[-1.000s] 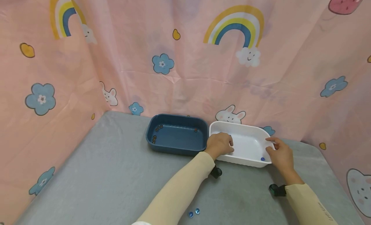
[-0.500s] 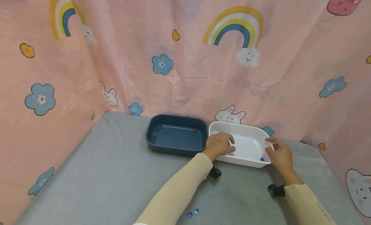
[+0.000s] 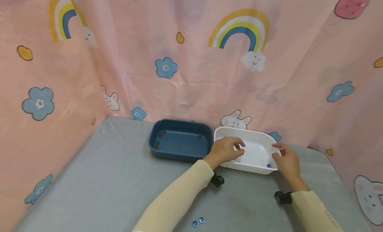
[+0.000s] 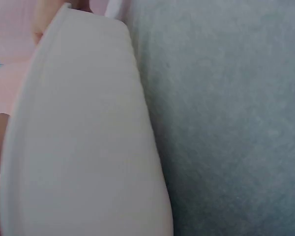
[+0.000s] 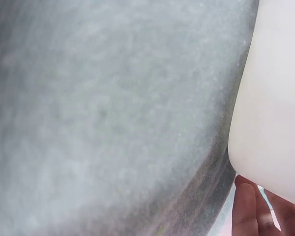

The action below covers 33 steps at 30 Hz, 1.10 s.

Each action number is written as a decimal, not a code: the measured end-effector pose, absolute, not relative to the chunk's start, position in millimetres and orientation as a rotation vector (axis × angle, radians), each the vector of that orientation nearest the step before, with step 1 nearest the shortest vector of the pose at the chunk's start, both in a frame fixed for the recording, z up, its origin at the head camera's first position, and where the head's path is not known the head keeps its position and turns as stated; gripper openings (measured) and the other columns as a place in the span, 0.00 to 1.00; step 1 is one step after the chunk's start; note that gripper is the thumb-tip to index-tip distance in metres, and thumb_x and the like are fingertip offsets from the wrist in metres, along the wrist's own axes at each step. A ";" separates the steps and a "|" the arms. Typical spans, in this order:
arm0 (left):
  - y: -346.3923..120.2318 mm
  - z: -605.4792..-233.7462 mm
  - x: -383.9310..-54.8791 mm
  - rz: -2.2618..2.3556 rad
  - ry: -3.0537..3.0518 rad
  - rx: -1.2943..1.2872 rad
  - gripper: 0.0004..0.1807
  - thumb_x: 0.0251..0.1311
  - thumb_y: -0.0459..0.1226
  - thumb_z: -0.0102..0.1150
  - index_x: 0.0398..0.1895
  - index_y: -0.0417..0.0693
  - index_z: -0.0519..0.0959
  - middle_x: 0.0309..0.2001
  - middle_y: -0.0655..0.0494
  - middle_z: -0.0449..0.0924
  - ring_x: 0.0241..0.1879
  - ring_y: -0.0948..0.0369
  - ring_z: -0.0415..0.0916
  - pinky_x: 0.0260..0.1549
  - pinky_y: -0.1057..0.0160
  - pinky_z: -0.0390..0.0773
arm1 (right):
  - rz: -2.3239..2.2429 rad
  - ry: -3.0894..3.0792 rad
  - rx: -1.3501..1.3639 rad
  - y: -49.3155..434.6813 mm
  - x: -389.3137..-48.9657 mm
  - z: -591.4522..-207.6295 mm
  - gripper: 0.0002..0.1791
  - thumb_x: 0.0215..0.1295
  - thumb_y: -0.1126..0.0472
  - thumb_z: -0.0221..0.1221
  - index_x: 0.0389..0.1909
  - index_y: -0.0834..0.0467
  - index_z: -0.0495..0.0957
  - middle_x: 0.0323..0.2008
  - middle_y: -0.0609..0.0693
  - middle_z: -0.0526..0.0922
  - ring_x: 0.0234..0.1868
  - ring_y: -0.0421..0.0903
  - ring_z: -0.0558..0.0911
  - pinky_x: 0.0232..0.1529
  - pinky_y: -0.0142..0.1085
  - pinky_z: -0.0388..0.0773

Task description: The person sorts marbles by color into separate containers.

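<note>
My left hand reaches over the near left part of a white tray. Its fingers are curved, with a gap between thumb and forefinger and nothing visible between them. At the tray's right end, my right hand grips the rim, fingers on the outside wall in the right wrist view. A small blue bead lies inside the tray's near right corner. Part of the tray floor is hidden behind the left hand. In the left wrist view the tray's outer wall fills much of the picture.
A dark blue tray stands directly left of the white one, with several small brown beads inside. Two blue beads lie near the front of the grey tabletop. A patterned pink curtain hangs behind the trays.
My left hand has shifted slightly to the right over the white tray, its thumb and forefinger a little further apart. The right hand stays on the rim. The head view has shifted slightly.
</note>
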<state>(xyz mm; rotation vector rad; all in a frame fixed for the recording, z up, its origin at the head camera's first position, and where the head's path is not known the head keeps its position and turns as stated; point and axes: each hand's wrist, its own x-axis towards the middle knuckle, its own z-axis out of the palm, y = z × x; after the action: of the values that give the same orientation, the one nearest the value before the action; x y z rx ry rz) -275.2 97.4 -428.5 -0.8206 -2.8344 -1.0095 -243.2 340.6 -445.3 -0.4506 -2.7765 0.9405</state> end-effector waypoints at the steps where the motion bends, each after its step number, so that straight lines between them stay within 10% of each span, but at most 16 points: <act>1: 96.1 -427.6 -274.3 -1.050 -2.813 -0.835 0.11 0.60 0.47 0.60 0.45 0.66 0.83 0.34 0.74 0.81 0.27 0.78 0.71 0.24 0.76 0.67 | 0.938 -2.777 -0.448 341.1 -243.5 -445.6 0.21 0.65 0.63 0.51 0.59 0.61 0.73 0.58 0.72 0.73 0.54 0.65 0.72 0.50 0.58 0.72; 24: 62.3 -416.4 -236.7 -1.335 -2.610 -1.019 0.09 0.58 0.44 0.62 0.41 0.61 0.84 0.30 0.73 0.79 0.32 0.75 0.74 0.29 0.77 0.71 | 0.884 -2.769 -0.426 339.4 -242.8 -447.6 0.20 0.64 0.63 0.52 0.57 0.62 0.75 0.54 0.71 0.76 0.45 0.61 0.74 0.39 0.48 0.72; 33: 52.9 -414.0 -223.2 -1.283 -2.651 -1.083 0.10 0.59 0.46 0.62 0.43 0.61 0.83 0.32 0.73 0.80 0.34 0.72 0.76 0.29 0.77 0.71 | 0.932 -2.777 -0.452 340.7 -243.6 -445.4 0.21 0.66 0.64 0.51 0.59 0.62 0.73 0.59 0.72 0.71 0.55 0.66 0.72 0.54 0.61 0.71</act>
<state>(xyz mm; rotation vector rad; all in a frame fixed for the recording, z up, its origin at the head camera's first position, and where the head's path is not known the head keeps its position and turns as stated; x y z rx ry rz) -223.2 52.9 -414.0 -1.0826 -2.6512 -1.2826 -243.6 340.7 -445.4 -0.4518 -2.7771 0.9319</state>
